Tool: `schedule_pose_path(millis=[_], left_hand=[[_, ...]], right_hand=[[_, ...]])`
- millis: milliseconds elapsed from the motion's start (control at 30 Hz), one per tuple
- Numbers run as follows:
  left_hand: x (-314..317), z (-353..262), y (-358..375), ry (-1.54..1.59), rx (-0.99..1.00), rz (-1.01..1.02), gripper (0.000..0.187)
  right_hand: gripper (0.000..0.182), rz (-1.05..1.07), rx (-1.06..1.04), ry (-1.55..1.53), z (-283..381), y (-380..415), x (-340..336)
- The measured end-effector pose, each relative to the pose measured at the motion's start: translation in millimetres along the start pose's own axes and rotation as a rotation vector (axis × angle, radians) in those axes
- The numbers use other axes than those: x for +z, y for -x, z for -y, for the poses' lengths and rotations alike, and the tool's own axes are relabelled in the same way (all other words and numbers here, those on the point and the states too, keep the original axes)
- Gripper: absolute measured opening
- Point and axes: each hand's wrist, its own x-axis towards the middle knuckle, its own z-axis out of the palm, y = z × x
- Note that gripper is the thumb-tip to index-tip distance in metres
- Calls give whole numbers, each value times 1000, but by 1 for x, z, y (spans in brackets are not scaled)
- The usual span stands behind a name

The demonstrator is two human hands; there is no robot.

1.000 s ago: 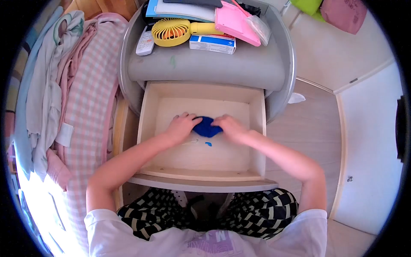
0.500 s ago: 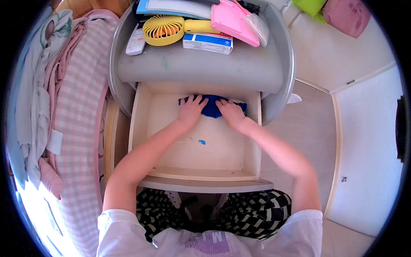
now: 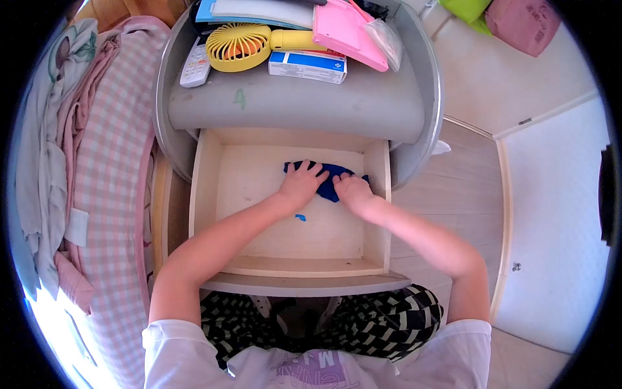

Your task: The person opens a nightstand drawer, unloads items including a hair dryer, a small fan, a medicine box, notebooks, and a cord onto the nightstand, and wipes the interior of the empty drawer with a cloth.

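Observation:
A dark blue cloth [image 3: 328, 186] lies rumpled in the pale wooden drawer [image 3: 227, 264], towards its back right. My left hand [image 3: 300, 184] rests on the cloth's left part with its fingers spread. On the right part, my right hand [image 3: 354, 193] has its fingers curled into the fabric; its fingertips are partly hidden. A small bright blue scrap [image 3: 300, 218] lies on the drawer floor, nearer to me than the cloth and apart from both hands.
Above the drawer, a grey cabinet top [image 3: 295, 107] holds a yellow handheld fan [image 3: 240, 48], a white remote [image 3: 195, 65], a blue-and-white box [image 3: 308, 67] and a pink case [image 3: 346, 29]. Checked bedding [image 3: 113, 142] is on the left. A white door [image 3: 551, 227] stands on the right.
The cloth has shifted towards me from the drawer's back wall, with both hands on it. My right hand's fingers have curled in more. The view has shifted slightly.

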Motion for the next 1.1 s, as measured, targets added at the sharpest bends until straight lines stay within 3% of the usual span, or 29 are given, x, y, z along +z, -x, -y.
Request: schedule_pose_path(millis=[167, 333, 400, 533, 600, 733, 800, 833, 1100], left_hand=[[2, -10, 14, 19, 58, 3, 48], [-8, -13, 27, 40, 113, 15, 52], [-7, -9, 25, 189, 49, -64, 54], [-20, -2, 16, 263, -91, -167, 56], [-27, 2, 8, 173, -149, -277, 58], [-6, 8, -8, 105, -162, -172, 53], [6, 8, -10, 71, -152, -194, 53], [12, 5, -10, 38, -143, -217, 52], [12, 7, -10, 89, -79, -80, 53]], right_hand=[[32, -8, -55, -2, 6, 13, 19], [22, 122, -71, -77, 7, 36, -18], [19, 145, -111, -90, 2, 37, -35], [21, -240, -96, 12, -17, 14, -42], [21, -302, -112, 171, -21, -3, -42], [26, -143, -122, 302, -26, -31, -4], [42, -213, 52, 276, -21, -31, 15], [50, -97, 86, 331, -22, -26, 13], [48, -75, 165, 270, -16, -34, 8]])
